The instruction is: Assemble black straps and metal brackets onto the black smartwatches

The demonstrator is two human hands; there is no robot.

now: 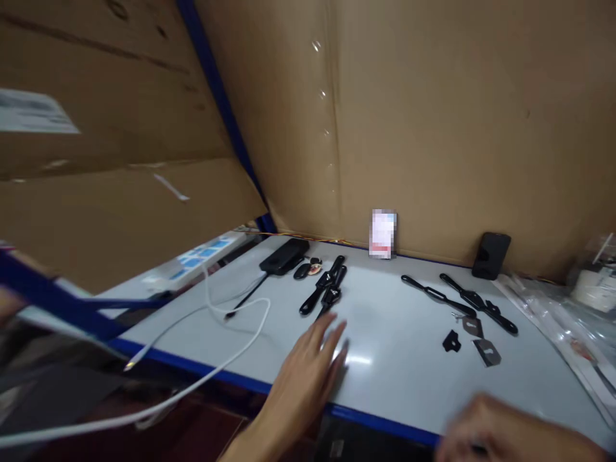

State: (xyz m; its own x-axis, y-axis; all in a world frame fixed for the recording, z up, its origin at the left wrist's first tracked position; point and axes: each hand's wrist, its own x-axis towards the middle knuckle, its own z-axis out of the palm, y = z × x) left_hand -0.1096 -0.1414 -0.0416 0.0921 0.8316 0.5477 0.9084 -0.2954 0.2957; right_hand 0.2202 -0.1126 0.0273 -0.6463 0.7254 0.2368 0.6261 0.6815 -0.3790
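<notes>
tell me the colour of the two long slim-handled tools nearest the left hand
Mostly black; the slim-handled tools show best in the head view.

Seen from the middle of the white table [385, 394], brown cardboard [433, 115] rises at twelve o'clock, with a small upright card or screen [383, 234], pixelated, standing before it. A black phone [491, 255] leans at two. Clear plastic packaging [553, 324] lies at three. A white cable [192, 387] loops toward eight; a power strip [199, 255] and flat black box [283, 256] sit near ten.
</notes>
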